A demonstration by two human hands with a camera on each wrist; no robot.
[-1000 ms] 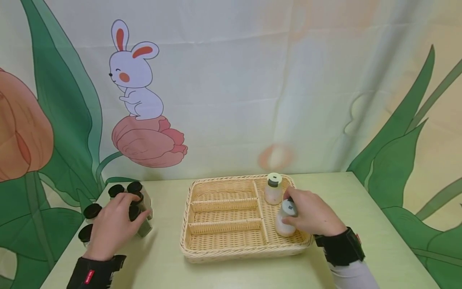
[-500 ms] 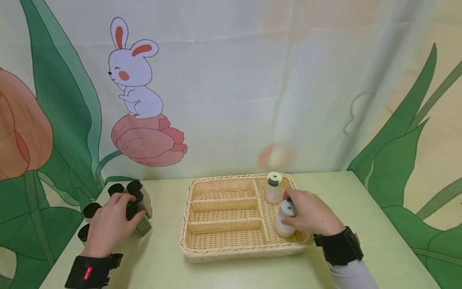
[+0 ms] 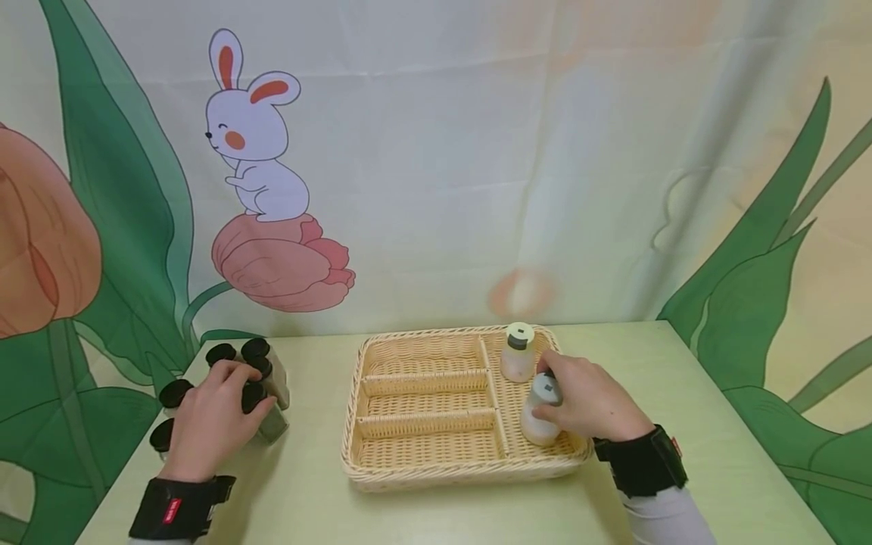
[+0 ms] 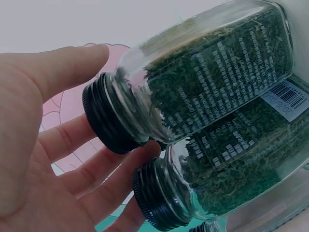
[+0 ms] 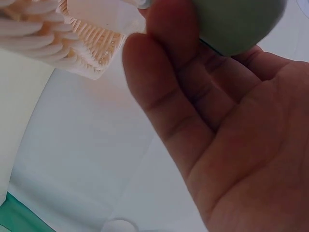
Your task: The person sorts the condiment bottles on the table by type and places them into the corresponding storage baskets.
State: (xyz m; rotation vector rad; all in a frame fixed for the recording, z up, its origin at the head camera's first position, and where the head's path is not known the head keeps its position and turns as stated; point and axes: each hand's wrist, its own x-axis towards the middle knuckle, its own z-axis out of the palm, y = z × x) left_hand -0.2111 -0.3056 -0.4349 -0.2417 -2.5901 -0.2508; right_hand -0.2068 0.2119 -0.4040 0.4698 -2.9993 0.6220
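My right hand (image 3: 591, 401) grips a seasoning jar (image 3: 537, 422) with a pale lid. It stands in the right compartment of the wicker basket (image 3: 463, 477); its greenish lid (image 5: 244, 21) shows beside my fingers in the right wrist view. Behind it is a similar jar (image 3: 518, 365) with a dark band. At the left, my left hand (image 3: 210, 425) is around the black cap of a square glass spice jar (image 4: 217, 72) holding dried green herbs. A gap shows between thumb and cap; one fingertip reaches between it and a second herb jar (image 4: 236, 169).
More black-capped jars stand around my left hand: one black cap (image 3: 221, 353) at the back, another black cap (image 3: 162, 436) by the wrist. Dividers (image 3: 429, 418) split the basket's left side into three sections. A printed curtain (image 3: 436, 189) hangs behind the pale table (image 3: 313, 424).
My left thumb has come slightly closer to the black cap of the nearest herb jar. My right hand and the seasoning jar stay almost where they were; the view has shifted slightly.
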